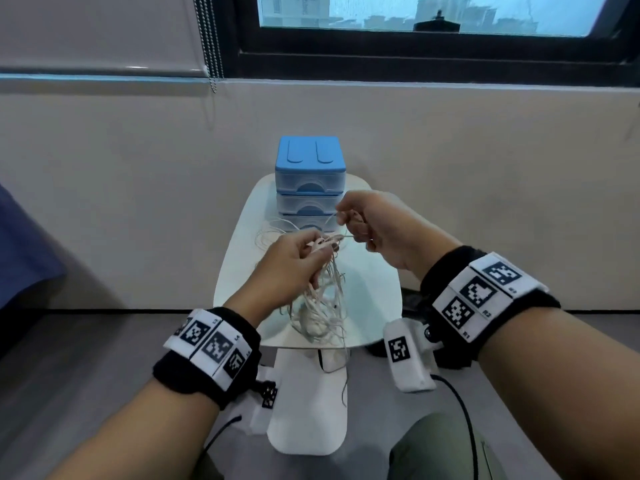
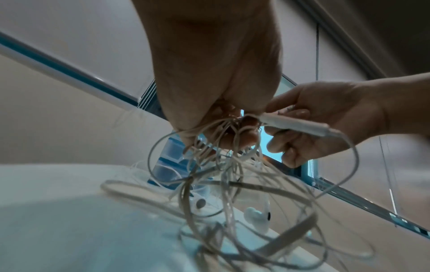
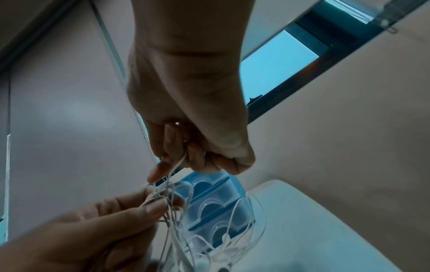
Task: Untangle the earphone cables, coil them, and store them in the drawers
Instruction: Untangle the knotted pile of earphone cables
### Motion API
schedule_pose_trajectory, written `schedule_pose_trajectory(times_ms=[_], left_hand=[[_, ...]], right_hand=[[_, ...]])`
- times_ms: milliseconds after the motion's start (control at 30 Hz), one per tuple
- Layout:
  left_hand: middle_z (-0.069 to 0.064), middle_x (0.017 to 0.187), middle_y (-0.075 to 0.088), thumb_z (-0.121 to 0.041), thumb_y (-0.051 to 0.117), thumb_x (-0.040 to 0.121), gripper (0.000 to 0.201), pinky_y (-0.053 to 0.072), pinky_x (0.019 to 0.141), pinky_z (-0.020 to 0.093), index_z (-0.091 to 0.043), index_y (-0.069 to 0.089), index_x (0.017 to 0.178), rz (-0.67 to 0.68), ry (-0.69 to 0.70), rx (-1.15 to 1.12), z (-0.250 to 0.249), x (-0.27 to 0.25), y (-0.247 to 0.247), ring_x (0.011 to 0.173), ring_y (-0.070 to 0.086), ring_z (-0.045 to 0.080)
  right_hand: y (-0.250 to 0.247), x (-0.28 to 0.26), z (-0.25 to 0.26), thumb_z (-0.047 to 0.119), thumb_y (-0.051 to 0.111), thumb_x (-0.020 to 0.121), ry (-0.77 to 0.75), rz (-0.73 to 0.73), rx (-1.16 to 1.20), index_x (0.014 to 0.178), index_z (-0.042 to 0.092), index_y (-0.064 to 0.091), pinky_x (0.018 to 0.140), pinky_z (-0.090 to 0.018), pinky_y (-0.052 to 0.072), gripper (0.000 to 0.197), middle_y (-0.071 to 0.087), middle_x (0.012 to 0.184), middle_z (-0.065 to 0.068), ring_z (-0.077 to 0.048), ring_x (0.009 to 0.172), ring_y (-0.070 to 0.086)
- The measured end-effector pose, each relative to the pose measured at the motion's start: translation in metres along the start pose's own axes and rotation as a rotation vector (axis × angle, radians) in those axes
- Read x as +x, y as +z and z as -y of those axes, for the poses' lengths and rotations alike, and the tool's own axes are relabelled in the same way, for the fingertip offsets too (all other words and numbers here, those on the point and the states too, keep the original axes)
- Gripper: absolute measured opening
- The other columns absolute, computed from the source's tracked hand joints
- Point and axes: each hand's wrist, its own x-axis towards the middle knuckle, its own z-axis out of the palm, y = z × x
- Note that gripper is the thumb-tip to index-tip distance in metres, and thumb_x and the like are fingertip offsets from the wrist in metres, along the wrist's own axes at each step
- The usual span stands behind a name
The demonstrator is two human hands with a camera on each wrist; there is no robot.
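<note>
Two bare hands work above a small white surface (image 1: 374, 299), each wrist wrapped in a black band with printed square markers. The left hand (image 1: 294, 261) has its fingers curled around the top of a knotted bunch of white earphone cables (image 1: 325, 306), gripping the bunch at its fingertips; the rest of the tangle hangs straight down below this hand in loose loops, its lower end resting on the surface, with one strand trailing over the near edge. In the left wrist view an inline remote pod (image 2: 300, 125) sticks out sideways from the fingertips toward the other hand, and two earbuds (image 2: 258, 219) lie under the hand among the loops. The right hand (image 1: 377, 226) is held just beside the left and slightly higher, its fingers curled, thumb and forefinger pinching a single thin strand that runs taut across the short gap to the bunch. Just beyond both hands, at the far end of the surface, stands a blue unit of three translucent drawers (image 1: 310, 181), all pushed in. A few slack cable loops lie on the surface between the left hand and the drawers.
</note>
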Motion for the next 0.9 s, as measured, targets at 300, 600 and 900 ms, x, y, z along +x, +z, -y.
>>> schedule_pose_trajectory(times_ms=[300,600,900], left_hand=[[-0.006,0.070,0.060,-0.030,0.063,0.102,0.017,0.040,0.065,0.035,-0.016,0.071,0.103,0.051,0.061,0.147,-0.009,0.019,-0.010,0.061,0.049,0.013],[-0.004,0.065,0.053,-0.033,0.060,0.104,0.025,0.042,0.061,0.035,-0.013,0.066,0.091,0.071,0.052,0.159,-0.015,0.013,-0.015,0.059,0.052,0.016],[-0.002,0.065,0.053,-0.031,0.060,0.104,0.031,0.042,0.059,0.028,-0.015,0.057,0.078,0.074,0.045,0.226,-0.007,0.005,-0.021,0.057,0.053,0.010]], right_hand=[[-0.007,-0.016,0.010,0.025,0.046,0.108,-0.252,0.028,0.346,0.107,0.023,0.070,0.075,-0.038,0.028,0.025,0.063,0.077,0.007,-0.007,0.077,0.053],[-0.013,-0.029,0.007,0.021,0.063,0.074,-0.418,0.157,0.722,0.067,0.017,0.075,0.102,-0.041,0.032,0.014,0.061,0.143,0.005,-0.011,0.137,0.048],[-0.041,-0.021,0.003,0.012,0.060,0.088,-0.534,-0.660,-0.558,0.136,0.035,0.063,0.119,-0.059,0.015,0.054,0.005,0.171,0.004,-0.023,0.152,0.019]])
